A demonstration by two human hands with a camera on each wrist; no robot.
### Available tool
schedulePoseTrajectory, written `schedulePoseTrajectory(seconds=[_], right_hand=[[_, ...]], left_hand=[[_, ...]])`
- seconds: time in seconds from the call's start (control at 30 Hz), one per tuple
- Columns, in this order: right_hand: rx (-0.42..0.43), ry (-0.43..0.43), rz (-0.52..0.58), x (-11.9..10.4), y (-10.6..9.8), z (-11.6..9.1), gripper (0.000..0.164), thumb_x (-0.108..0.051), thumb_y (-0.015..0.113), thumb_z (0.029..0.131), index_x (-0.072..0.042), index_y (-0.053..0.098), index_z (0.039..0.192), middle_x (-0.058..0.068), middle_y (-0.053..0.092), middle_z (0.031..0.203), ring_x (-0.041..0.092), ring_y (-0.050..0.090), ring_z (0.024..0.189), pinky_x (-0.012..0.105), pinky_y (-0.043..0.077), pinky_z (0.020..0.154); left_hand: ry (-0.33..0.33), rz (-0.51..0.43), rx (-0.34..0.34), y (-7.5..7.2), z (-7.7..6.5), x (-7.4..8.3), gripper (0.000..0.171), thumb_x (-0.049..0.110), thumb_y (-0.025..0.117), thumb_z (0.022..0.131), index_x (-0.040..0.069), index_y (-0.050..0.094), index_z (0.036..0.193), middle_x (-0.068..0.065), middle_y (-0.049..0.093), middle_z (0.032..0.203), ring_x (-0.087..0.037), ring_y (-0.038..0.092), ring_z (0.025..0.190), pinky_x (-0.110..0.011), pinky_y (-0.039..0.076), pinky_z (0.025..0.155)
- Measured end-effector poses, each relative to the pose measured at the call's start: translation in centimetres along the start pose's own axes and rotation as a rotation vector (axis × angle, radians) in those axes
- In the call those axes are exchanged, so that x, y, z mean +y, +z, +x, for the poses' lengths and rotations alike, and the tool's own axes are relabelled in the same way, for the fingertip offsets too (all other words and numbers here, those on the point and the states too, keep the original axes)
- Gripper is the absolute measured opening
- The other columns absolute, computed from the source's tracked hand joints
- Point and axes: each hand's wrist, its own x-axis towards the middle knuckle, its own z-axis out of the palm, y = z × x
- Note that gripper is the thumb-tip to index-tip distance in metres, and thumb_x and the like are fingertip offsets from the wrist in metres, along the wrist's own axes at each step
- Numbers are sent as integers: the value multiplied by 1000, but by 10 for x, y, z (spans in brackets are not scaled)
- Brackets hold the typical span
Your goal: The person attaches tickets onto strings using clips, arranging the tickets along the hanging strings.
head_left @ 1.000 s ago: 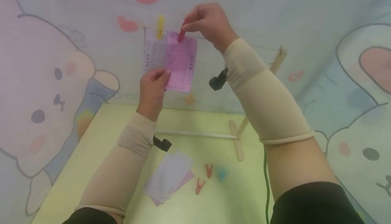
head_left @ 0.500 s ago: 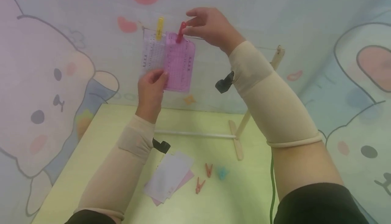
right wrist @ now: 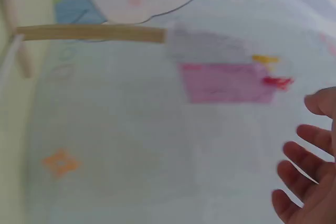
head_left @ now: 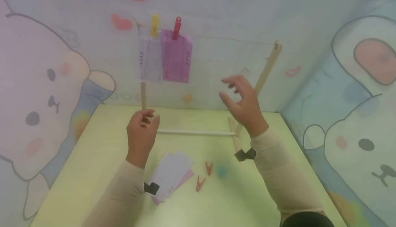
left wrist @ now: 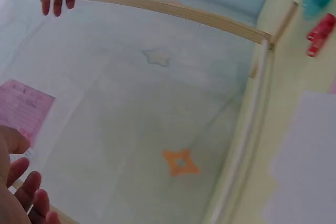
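Note:
A pink printed slip (head_left: pixel 177 58) hangs from the string under a red clothespin (head_left: pixel 176 28). To its left, a white printed slip (head_left: pixel 150 56) hangs under a yellow clothespin (head_left: pixel 154 25). My left hand (head_left: pixel 141 136) is below the slips, in front of the frame's left post, with loosely bent fingers and nothing in them. Right of the slips, near the right post, my right hand (head_left: pixel 242 103) holds nothing; its fingers are spread and relaxed. The right wrist view shows the same pink slip (right wrist: pixel 228 83) blurred, apart from my fingers.
A wooden frame with a right post (head_left: pixel 268 65), a white bottom bar (head_left: pixel 195 132) and a string (head_left: pixel 229 38) stands on the yellow-green table (head_left: pixel 247 192). Loose white and pink slips (head_left: pixel 171 175), two reddish clothespins (head_left: pixel 200 183) and a blurred blue thing (head_left: pixel 222 171) lie in front.
My right hand has let go of the red clothespin and moved down and right. My left hand has released the pink slip and dropped lower. Both slips hang from the string.

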Motion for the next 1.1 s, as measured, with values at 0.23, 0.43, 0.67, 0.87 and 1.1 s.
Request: schedulePoseTrajectory(seconds=[0.23,0.43,0.67,0.87,1.1], right_hand=[[-227,449,29,65,29,-167,31,-17,70,100,-9,69,130,8,70,123,28,64,108,50,54,89],[-283,679,128,81,49,-260,35,-15,69,100,-12,67,134,8,68,132,31,63,117,52,52,96],[-445,693,134,90,57,-286,52,-5,68,93,-30,65,138,-10,61,141,26,53,135,55,38,115],[-489,649,92,91,58,-285,44,-8,72,92,-31,70,130,-18,65,126,17,58,129,49,41,114],[-449,653,95,90,58,-286,31,-19,81,91,-35,74,117,-24,67,112,6,62,114,41,47,108]], left_hand=[[-233,293,-346,-1,-79,-72,41,30,79,92,9,69,125,-11,67,123,-31,60,104,-45,52,83],[-268,345,-501,1,-110,-91,56,33,85,86,3,67,130,-15,65,123,-32,60,108,-50,53,93],[-258,415,-565,4,-116,-84,61,34,89,79,-2,69,124,-13,60,107,-30,55,98,-46,55,82],[-230,455,-571,6,-117,-86,39,30,88,81,3,74,105,-10,60,102,-30,51,96,-43,48,78],[-254,448,-566,6,-118,-84,18,21,82,87,5,76,94,-12,62,104,-31,53,98,-45,48,79]])
